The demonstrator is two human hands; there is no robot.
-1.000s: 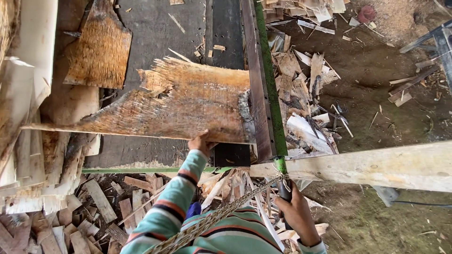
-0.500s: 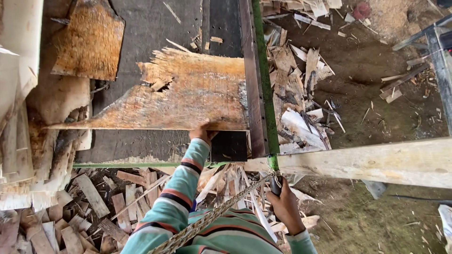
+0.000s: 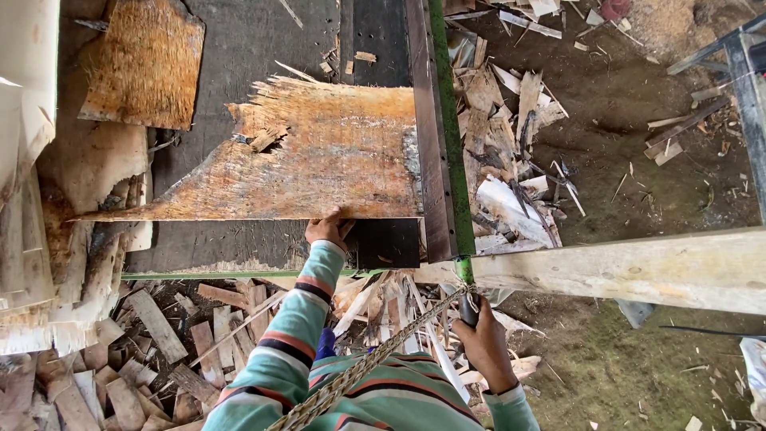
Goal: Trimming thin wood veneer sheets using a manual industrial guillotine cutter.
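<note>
Left hand (image 3: 325,230): fingers pressed flat, spread, on near edge of ragged veneer sheet (image 3: 319,160) lying on the dark desk (image 3: 239,48). Right hand (image 3: 481,343): fingers closed round a dark handle (image 3: 469,307). Sheet's far edge looks untrimmed, judging by its splinters; offcuts (image 3: 511,120) lie piled beyond the fingers.

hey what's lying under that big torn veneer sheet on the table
The veneer sheet lies on a dark table, bare around its edges. The left hand presses its near edge. Whatever sits directly beneath the sheet is covered and cannot be seen.
</note>
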